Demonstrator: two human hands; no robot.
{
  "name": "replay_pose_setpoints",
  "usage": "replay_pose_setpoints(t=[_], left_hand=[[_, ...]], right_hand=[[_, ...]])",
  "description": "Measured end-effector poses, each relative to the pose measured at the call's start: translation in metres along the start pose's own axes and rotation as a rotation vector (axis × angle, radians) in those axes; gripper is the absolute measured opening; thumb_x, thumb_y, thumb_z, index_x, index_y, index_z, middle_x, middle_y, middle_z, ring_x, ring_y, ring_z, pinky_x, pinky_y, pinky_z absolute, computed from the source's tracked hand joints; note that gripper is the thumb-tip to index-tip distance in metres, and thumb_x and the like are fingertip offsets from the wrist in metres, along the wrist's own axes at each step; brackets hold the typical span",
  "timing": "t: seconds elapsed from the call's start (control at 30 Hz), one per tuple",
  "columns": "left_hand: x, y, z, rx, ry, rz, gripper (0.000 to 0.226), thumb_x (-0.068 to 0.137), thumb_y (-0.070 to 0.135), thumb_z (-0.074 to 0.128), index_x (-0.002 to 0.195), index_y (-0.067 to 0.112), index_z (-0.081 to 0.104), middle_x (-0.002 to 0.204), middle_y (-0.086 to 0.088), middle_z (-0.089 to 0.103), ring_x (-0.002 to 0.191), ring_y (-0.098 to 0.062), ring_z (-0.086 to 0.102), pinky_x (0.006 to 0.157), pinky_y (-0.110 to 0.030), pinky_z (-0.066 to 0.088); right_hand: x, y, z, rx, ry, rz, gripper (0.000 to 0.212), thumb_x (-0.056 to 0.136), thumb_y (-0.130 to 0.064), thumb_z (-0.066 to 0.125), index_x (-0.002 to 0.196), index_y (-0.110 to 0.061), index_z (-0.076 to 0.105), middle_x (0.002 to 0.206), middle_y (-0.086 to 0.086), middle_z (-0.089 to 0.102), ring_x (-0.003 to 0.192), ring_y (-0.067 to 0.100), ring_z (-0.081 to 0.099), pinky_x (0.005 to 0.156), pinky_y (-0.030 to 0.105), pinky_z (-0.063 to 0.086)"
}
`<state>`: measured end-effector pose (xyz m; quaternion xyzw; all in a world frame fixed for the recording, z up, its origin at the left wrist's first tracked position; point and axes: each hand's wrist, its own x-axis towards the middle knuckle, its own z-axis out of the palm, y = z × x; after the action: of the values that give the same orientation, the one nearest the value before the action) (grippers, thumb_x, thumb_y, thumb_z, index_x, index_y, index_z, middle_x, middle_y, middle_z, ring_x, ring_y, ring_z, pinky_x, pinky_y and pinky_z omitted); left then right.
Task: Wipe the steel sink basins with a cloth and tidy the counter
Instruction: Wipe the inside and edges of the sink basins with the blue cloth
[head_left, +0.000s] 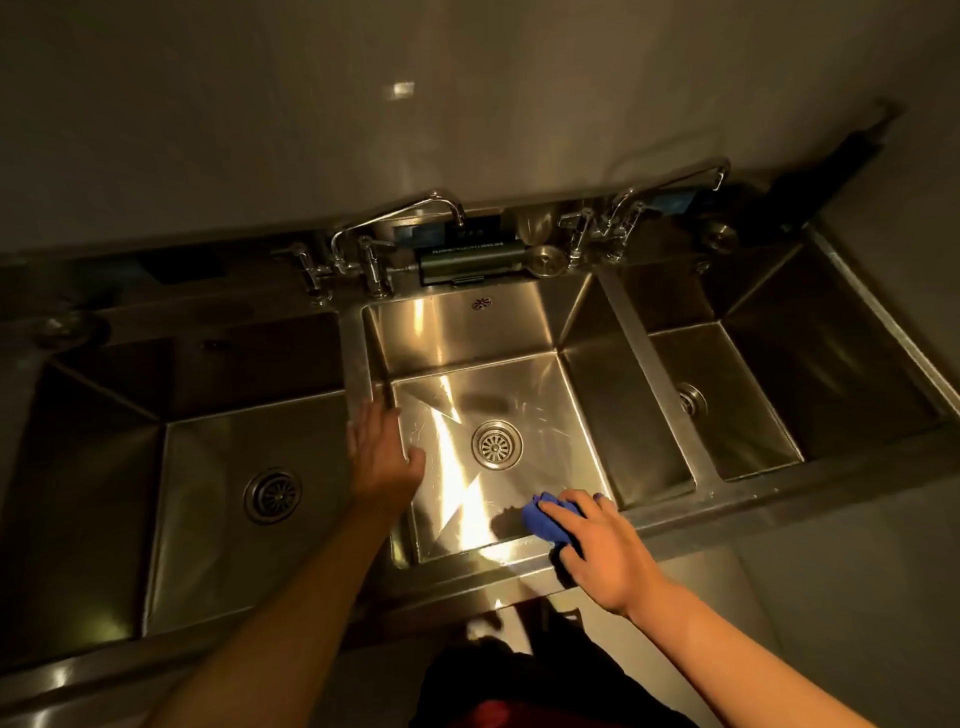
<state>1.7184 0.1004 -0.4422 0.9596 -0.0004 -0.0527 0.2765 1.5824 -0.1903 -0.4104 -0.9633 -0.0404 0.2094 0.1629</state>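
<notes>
Three steel sink basins lie side by side: the left basin, the middle basin and the right basin. My right hand presses a bunched blue cloth against the front right corner of the middle basin, near its front rim. My left hand rests with straight fingers on the divider between the left and middle basins. A round drain sits in the middle basin floor.
Two faucets stand on the back ledge with their handles. A dark green cylindrical item and round steel strainers lie behind the middle basin. The wall rises right behind the ledge.
</notes>
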Motion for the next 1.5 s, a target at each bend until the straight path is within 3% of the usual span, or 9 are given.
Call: replay_pose_setpoints(t=[0.3, 0.53, 0.7, 0.9, 0.97, 1.07, 1.17, 1.3, 1.5], left_hand=[[-0.138, 0.034, 0.053, -0.053, -0.135, 0.181, 0.055, 0.081, 0.010, 0.079, 0.134, 0.009, 0.063, 0.146, -0.015, 0.056, 0.135, -0.036, 0.055, 0.109, -0.059, 0.045], [-0.158, 0.062, 0.055, -0.048, -0.038, 0.031, 0.039, 0.078, 0.006, 0.082, 0.116, 0.011, 0.073, 0.118, -0.008, 0.072, 0.112, -0.031, 0.070, 0.102, -0.055, 0.046], [-0.155, 0.097, 0.072, 0.017, -0.154, -0.047, 0.046, 0.091, 0.019, 0.070, 0.136, 0.017, 0.061, 0.141, -0.005, 0.059, 0.134, -0.026, 0.054, 0.119, -0.046, 0.032], [-0.168, 0.167, 0.102, 0.048, -0.130, -0.036, 0.044, 0.087, 0.028, 0.060, 0.130, 0.025, 0.059, 0.130, 0.003, 0.061, 0.124, -0.021, 0.056, 0.111, -0.057, 0.036], [-0.166, 0.195, 0.116, 0.082, -0.165, -0.101, 0.051, 0.092, 0.034, 0.058, 0.141, 0.033, 0.049, 0.143, 0.009, 0.050, 0.136, -0.014, 0.044, 0.120, -0.052, 0.026], [-0.166, 0.238, 0.145, 0.103, -0.172, -0.089, 0.054, 0.098, 0.036, 0.052, 0.152, 0.033, 0.041, 0.157, 0.008, 0.039, 0.150, -0.018, 0.029, 0.125, -0.052, 0.020], [-0.168, 0.275, 0.171, 0.128, -0.216, -0.075, 0.056, 0.102, 0.038, 0.047, 0.157, 0.036, 0.034, 0.166, 0.007, 0.027, 0.158, -0.025, 0.014, 0.128, -0.050, 0.015], [-0.174, 0.304, 0.193, 0.187, -0.241, -0.047, 0.054, 0.102, 0.042, 0.044, 0.156, 0.039, 0.038, 0.169, 0.007, 0.021, 0.159, -0.027, 0.008, 0.128, -0.051, 0.012], [-0.170, 0.310, 0.199, 0.219, -0.239, -0.071, 0.054, 0.097, 0.045, 0.059, 0.150, 0.038, 0.049, 0.164, 0.006, 0.033, 0.156, -0.030, 0.020, 0.124, -0.053, 0.024]], right_hand=[[-0.010, -0.014, 0.002, -0.112, 0.213, -0.063, 0.029, 0.089, -0.048, 0.056, 0.107, -0.026, 0.060, 0.107, -0.007, 0.051, 0.102, 0.015, 0.050, 0.108, 0.038, 0.034], [-0.003, 0.000, -0.003, -0.054, 0.090, -0.191, 0.048, 0.103, -0.038, 0.040, 0.151, -0.030, 0.037, 0.158, -0.006, 0.033, 0.138, 0.018, 0.038, 0.114, 0.038, 0.035], [0.007, 0.032, -0.013, -0.164, 0.034, -0.271, 0.034, 0.106, -0.038, 0.036, 0.137, -0.031, 0.047, 0.134, -0.003, 0.053, 0.120, 0.025, 0.052, 0.100, 0.041, 0.044], [-0.017, 0.140, -0.046, -0.186, 0.104, -0.329, 0.038, 0.110, -0.038, 0.033, 0.142, -0.030, 0.052, 0.141, -0.004, 0.053, 0.129, 0.019, 0.049, 0.116, 0.039, 0.030], [-0.026, 0.178, -0.068, -0.199, 0.153, -0.468, 0.031, 0.105, -0.026, 0.052, 0.133, -0.019, 0.064, 0.135, 0.003, 0.062, 0.126, 0.022, 0.057, 0.117, 0.036, 0.037], [-0.043, 0.225, -0.085, -0.139, 0.235, -0.604, 0.035, 0.075, -0.011, 0.086, 0.109, -0.013, 0.078, 0.115, 0.010, 0.073, 0.104, 0.026, 0.073, 0.089, 0.036, 0.059], [-0.050, 0.272, -0.100, -0.081, 0.205, -0.455, 0.046, 0.065, -0.013, 0.095, 0.108, -0.015, 0.079, 0.113, 0.009, 0.074, 0.100, 0.023, 0.074, 0.082, 0.028, 0.060], [-0.055, 0.354, -0.123, -0.084, 0.149, -0.173, 0.046, 0.105, -0.025, 0.048, 0.151, -0.025, 0.047, 0.154, -0.001, 0.044, 0.141, 0.016, 0.040, 0.119, 0.024, 0.024], [-0.063, 0.425, -0.154, -0.085, 0.165, 0.154, 0.045, 0.103, -0.029, 0.048, 0.148, -0.033, 0.047, 0.145, -0.006, 0.051, 0.134, 0.016, 0.045, 0.114, 0.034, 0.033]])
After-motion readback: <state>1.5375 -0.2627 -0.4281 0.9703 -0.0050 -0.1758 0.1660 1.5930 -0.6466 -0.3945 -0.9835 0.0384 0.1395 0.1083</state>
